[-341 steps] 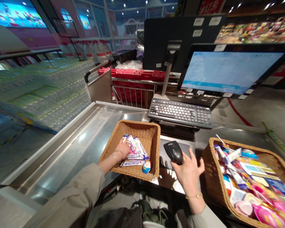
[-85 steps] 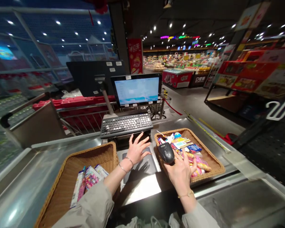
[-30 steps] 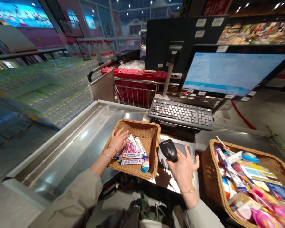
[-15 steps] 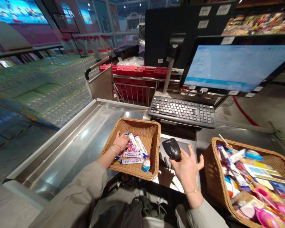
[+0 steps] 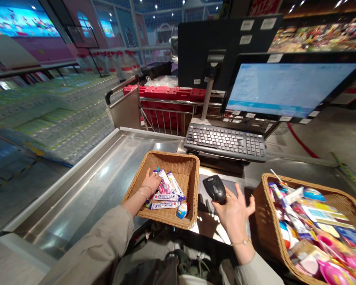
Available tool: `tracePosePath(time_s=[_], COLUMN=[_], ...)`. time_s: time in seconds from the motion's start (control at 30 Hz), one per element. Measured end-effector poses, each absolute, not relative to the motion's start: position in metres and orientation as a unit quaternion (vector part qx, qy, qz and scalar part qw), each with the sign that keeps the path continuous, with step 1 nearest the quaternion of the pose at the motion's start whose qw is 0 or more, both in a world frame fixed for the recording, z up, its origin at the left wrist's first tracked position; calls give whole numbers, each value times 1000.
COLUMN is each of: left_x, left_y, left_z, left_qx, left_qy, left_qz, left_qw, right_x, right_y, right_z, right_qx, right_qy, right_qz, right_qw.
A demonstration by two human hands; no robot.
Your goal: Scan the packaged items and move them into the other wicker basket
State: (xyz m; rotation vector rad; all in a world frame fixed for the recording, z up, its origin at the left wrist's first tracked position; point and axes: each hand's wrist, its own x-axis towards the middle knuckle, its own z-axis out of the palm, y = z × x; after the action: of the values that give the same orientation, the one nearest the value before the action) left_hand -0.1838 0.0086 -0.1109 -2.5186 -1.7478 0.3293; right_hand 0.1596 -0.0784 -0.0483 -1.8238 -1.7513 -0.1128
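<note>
My left hand [image 5: 150,183] reaches into a wicker basket [image 5: 192,186], its fingers apart and lying against the left end of a small pile of candy packets [image 5: 165,196]. The packets are white and purple, with some pink among them. Some fingertips are hidden against the wrappers. A round blue-and-white candy egg [image 5: 182,210] rests in the basket's near right corner. Right of this basket, my right hand [image 5: 233,213] grips a black handheld barcode scanner [image 5: 214,188] between thumb and fingers, while its other fingers stick out. The scanner's head points up and left.
A second wicker basket [image 5: 265,206], full of sweets and toys, stands at the right. Behind the scanner are a keyboard [image 5: 225,140] and a lit monitor [image 5: 290,91]. The metal counter [image 5: 97,178] has a raised left edge. A trolley with red crates [image 5: 166,94] stands beyond.
The view has tilted slightly upward, so the monitors sit a little lower. My left hand stays on the packets, and the right hand keeps the scanner in nearly the same place.
</note>
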Motion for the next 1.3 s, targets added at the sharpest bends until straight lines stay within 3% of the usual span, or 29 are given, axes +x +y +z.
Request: tracePosePath(time_s=[0.53, 0.93, 1.13, 1.3], left_x=[-170, -167, -143, -128], left_y=[7, 10, 8, 6], left_z=[-96, -57, -24, -50], left_qx=[-812, -822, -819, -762], left_qy=[-569, -554, -566, -644], left_qz=[127, 131, -15, -74], left_qw=[10, 30, 86, 11], right_x=[163, 162, 164, 167], right_y=[-86, -91, -94, -97], right_z=[-48, -41, -43, -43], right_qx=[-684, -686, -687, -683], right_qy=[-657, -655, -655, -656], right_qz=[-59, -52, -45, -50], right_qw=[311, 313, 310, 318])
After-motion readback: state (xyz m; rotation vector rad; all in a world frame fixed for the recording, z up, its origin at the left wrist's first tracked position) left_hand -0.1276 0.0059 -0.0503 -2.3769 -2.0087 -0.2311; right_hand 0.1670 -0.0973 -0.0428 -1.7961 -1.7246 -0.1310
